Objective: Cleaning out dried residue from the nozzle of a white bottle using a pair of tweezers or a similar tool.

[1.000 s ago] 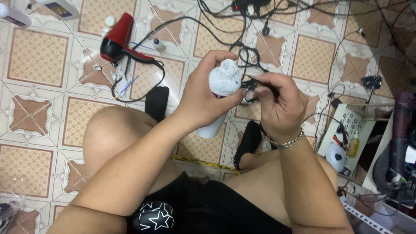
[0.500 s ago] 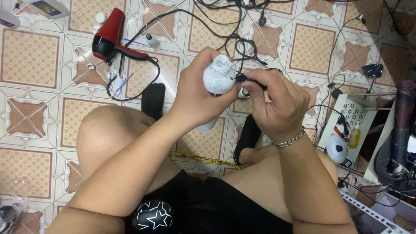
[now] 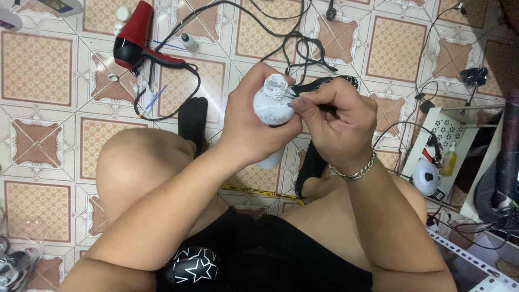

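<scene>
Nearest the camera, black shorts [image 3: 259, 259] with a white star print cover the lap of a person seated on the tiled floor [image 3: 38, 65], both bare knees raised. Above the knees, the left hand [image 3: 251, 124] is wrapped around a white rounded device [image 3: 273, 105], fingers closed on its body and holding it upright in the air between the knees, its ribbed neck pointing away from the person. The right hand [image 3: 338, 127] is closed in a pinch against the right side of the device, thumb and fingertips pressed together at the white shell; what exactly is held in that pinch is too small to tell. A silver chain bracelet [image 3: 354, 170] sits on the right wrist. Below the hands, a yellow measuring tape [image 3: 259, 192] lies on the floor between the legs. A dark foot-shaped sock or slipper [image 3: 193, 119] lies just left of the left hand. To the right, a white perforated rack [image 3: 446, 135] holds a small yellow bottle [image 3: 448, 159], with a round white object [image 3: 425, 176] just beside it. Farther out, a red and black hair dryer [image 3: 135, 35] lies on the tiles at upper left, its black cord [image 3: 178, 103] looping toward the knees. More black cables [image 3: 303, 46] tangle on the floor beyond the hands.
</scene>
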